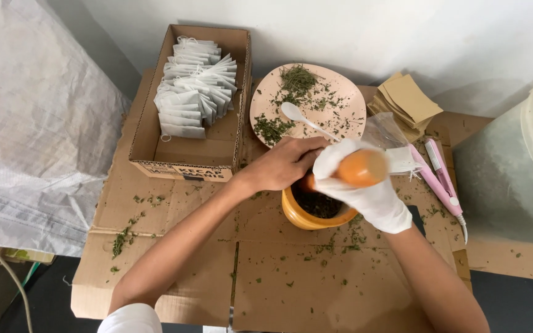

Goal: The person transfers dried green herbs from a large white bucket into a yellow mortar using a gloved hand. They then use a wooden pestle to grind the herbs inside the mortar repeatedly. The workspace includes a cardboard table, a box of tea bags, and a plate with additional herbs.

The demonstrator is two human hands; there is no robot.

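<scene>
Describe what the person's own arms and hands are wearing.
The left hand is bare, with no glove, ring or watch showing; the left forearm is uncovered up to a white sleeve at the bottom edge of the picture. The right hand wears a thin white glove ending at the wrist; the right forearm beyond it is uncovered.

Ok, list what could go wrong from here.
The gloved right hand works an orange pestle in the orange bowl of dried herb; more flakes may scatter onto the cardboard. The bare left hand at the rim could get knocked. The white spoon might be bumped.
</scene>
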